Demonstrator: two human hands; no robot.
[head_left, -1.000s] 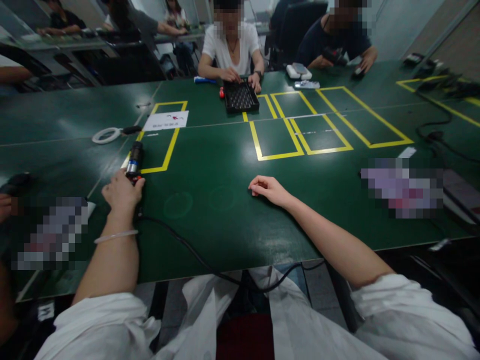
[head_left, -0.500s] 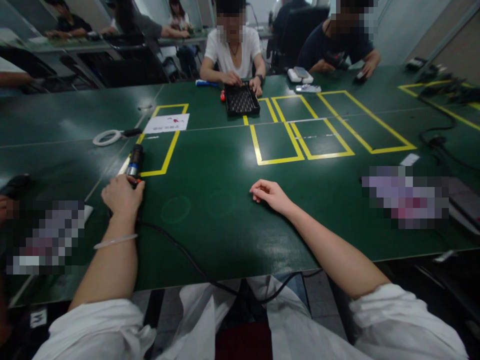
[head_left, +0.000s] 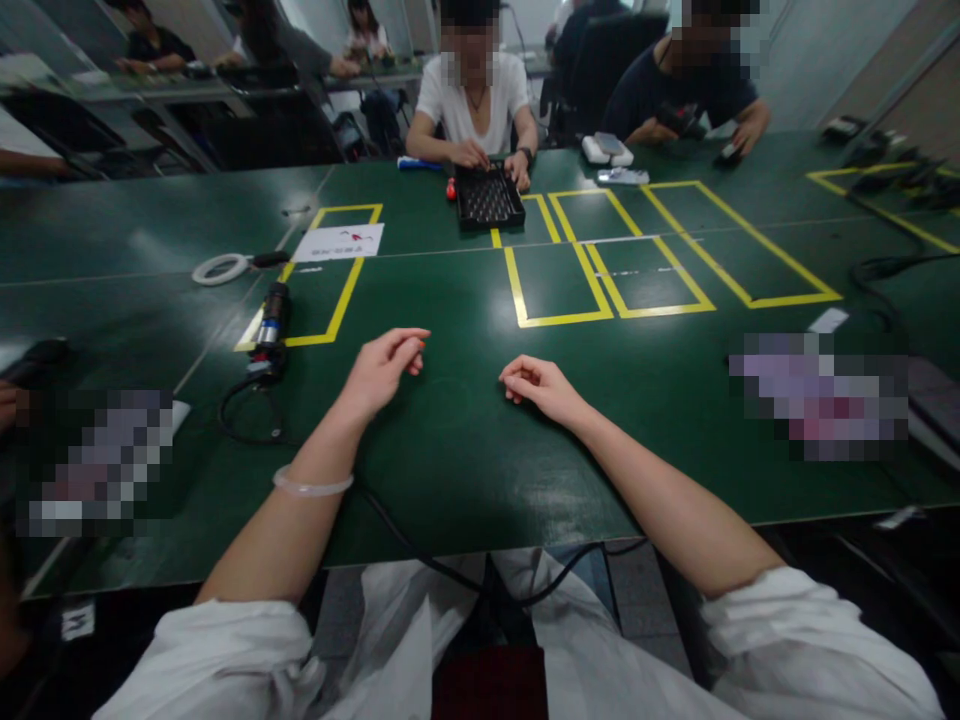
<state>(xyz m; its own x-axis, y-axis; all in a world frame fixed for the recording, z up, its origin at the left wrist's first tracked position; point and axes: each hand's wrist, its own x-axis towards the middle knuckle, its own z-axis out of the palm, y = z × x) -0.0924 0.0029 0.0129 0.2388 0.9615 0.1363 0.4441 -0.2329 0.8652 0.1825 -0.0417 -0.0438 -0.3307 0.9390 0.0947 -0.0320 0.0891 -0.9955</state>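
My left hand (head_left: 382,366) hovers over the green table (head_left: 465,440) near its middle, fingers loosely apart and holding nothing. A black and silver corded tool (head_left: 271,330) lies on the table to its left, on the yellow tape line, with its cable (head_left: 247,420) looping back toward me. My right hand (head_left: 538,386) rests on the table a little to the right, fingers curled inward, with nothing visible in it.
Yellow tape rectangles (head_left: 592,260) mark the table. A black tray (head_left: 487,198) sits in front of a person across the table. A white ring (head_left: 219,268) and a paper sheet (head_left: 339,241) lie at far left. Cables (head_left: 885,268) run at right.
My left hand let go of the corded tool and moved right toward the table's middle. The tool now lies alone. My right hand stayed put.
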